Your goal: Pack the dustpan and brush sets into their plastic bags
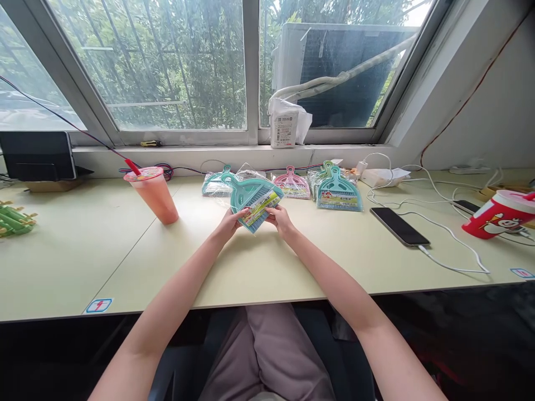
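Between my two hands is a teal mini dustpan and brush set (254, 199), tilted, with a yellow label across its blue bristles. My left hand (231, 221) grips its lower left edge, and my right hand (281, 219) pinches its right side. Just behind lies another teal dustpan set (217, 184) in clear wrap, partly covered by the held one. A pink dustpan set (291, 182) rests farther back to the right. Beside it a teal dustpan set (339, 192) overlaps a green one (326, 169).
A tall orange drink cup (154, 195) stands left on the pale table (267, 273). To the right are a phone (399, 226) on a white charging cable (455, 270) and a red cup (499, 214). A tablet (37, 156) and green bundled sticks (15, 219) sit far left.
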The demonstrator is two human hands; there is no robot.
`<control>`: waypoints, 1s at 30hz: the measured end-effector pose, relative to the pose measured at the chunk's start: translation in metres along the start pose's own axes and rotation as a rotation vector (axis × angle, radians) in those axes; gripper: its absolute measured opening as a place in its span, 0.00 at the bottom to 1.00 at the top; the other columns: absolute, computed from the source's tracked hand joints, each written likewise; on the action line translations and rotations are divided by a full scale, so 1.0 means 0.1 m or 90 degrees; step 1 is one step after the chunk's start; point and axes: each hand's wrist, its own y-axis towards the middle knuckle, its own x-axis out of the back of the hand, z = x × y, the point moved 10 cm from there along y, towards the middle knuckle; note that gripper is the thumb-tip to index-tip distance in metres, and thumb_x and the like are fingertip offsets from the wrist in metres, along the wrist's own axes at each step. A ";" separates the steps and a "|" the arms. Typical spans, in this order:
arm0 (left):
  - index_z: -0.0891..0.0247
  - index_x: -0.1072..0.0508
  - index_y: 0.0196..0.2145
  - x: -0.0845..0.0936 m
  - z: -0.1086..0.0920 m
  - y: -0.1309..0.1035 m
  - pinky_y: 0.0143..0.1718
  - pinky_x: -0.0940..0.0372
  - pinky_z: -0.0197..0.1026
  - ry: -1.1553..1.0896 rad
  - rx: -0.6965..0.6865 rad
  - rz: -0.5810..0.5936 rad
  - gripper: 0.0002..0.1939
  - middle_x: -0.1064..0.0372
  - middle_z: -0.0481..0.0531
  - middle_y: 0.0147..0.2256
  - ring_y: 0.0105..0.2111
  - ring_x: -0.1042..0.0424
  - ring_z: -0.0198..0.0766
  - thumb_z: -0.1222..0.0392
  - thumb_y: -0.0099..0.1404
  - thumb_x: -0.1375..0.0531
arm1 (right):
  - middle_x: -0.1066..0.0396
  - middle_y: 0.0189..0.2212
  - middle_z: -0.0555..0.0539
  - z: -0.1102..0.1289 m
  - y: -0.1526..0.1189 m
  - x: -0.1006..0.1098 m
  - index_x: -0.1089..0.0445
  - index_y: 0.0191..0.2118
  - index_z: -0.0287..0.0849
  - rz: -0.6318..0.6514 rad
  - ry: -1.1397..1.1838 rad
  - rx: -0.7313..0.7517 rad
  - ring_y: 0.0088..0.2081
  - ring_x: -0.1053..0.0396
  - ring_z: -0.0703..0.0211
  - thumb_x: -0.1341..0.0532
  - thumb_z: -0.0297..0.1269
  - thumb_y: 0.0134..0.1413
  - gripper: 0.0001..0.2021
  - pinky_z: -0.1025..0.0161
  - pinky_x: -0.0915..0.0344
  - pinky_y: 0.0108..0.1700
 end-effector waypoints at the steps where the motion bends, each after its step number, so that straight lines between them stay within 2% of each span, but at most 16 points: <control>1: 0.65 0.25 0.44 0.00 0.02 0.00 0.43 0.30 0.45 0.012 0.006 0.002 0.24 0.23 0.57 0.43 0.42 0.24 0.46 0.54 0.50 0.28 | 0.24 0.28 0.50 -0.01 0.02 0.02 0.30 0.33 0.41 -0.006 -0.003 -0.011 0.29 0.25 0.61 0.37 0.27 0.52 0.03 0.56 0.24 0.44; 3: 0.65 0.25 0.42 -0.01 0.04 0.01 0.43 0.30 0.47 0.031 0.010 0.006 0.24 0.23 0.57 0.42 0.42 0.23 0.48 0.54 0.48 0.28 | 0.24 0.27 0.49 -0.04 0.05 0.06 0.30 0.34 0.41 -0.015 0.001 -0.027 0.28 0.26 0.61 0.38 0.32 0.57 0.01 0.57 0.24 0.42; 7: 0.64 0.26 0.44 -0.04 0.02 -0.01 0.44 0.30 0.48 0.047 -0.002 0.020 0.26 0.24 0.58 0.44 0.45 0.24 0.51 0.53 0.47 0.27 | 0.24 0.27 0.48 -0.09 0.10 0.13 0.31 0.35 0.41 -0.040 0.018 -0.039 0.28 0.26 0.61 0.39 0.42 0.60 0.09 0.60 0.24 0.37; 12: 0.61 0.29 0.50 -0.13 -0.02 -0.07 0.39 0.29 0.48 0.119 0.007 0.057 0.33 0.26 0.60 0.49 0.47 0.26 0.54 0.52 0.47 0.27 | 0.23 0.29 0.45 -0.14 0.12 0.21 0.29 0.34 0.38 -0.068 0.027 -0.031 0.29 0.25 0.60 0.35 0.42 0.57 0.11 0.61 0.24 0.37; 17: 0.62 0.29 0.50 -0.11 -0.03 -0.07 0.37 0.30 0.45 0.108 0.003 0.035 0.34 0.26 0.60 0.48 0.46 0.26 0.52 0.51 0.47 0.27 | 0.22 0.31 0.45 -0.12 0.13 0.20 0.29 0.34 0.38 -0.054 0.032 -0.033 0.32 0.24 0.59 0.37 0.44 0.59 0.13 0.61 0.24 0.40; 19: 0.63 0.28 0.48 -0.07 -0.01 -0.05 0.37 0.29 0.45 0.086 0.005 0.015 0.32 0.25 0.59 0.47 0.45 0.25 0.51 0.51 0.46 0.27 | 0.22 0.33 0.45 -0.10 0.13 0.11 0.29 0.36 0.39 -0.011 0.034 -0.028 0.34 0.24 0.59 0.37 0.43 0.60 0.11 0.61 0.25 0.43; 22: 0.64 0.26 0.45 -0.02 -0.01 -0.03 0.36 0.29 0.44 0.063 0.003 0.001 0.30 0.24 0.59 0.46 0.43 0.24 0.49 0.51 0.46 0.27 | 0.22 0.36 0.47 -0.08 0.10 -0.03 0.30 0.38 0.41 0.058 0.033 -0.014 0.37 0.23 0.61 0.34 0.33 0.55 0.06 0.61 0.26 0.47; 25: 0.64 0.27 0.45 -0.03 0.01 -0.03 0.36 0.28 0.44 0.057 0.006 0.015 0.29 0.24 0.59 0.46 0.42 0.24 0.48 0.51 0.47 0.27 | 0.22 0.37 0.49 -0.06 0.07 -0.04 0.32 0.37 0.42 0.062 0.034 0.004 0.38 0.24 0.60 0.33 0.25 0.48 0.11 0.59 0.27 0.49; 30: 0.63 0.28 0.48 -0.04 0.05 -0.03 0.38 0.28 0.46 0.050 0.010 0.029 0.31 0.24 0.59 0.46 0.42 0.24 0.48 0.51 0.48 0.27 | 0.23 0.35 0.48 -0.06 0.07 -0.01 0.31 0.36 0.41 0.076 0.003 -0.022 0.40 0.24 0.55 0.32 0.21 0.43 0.14 0.54 0.27 0.50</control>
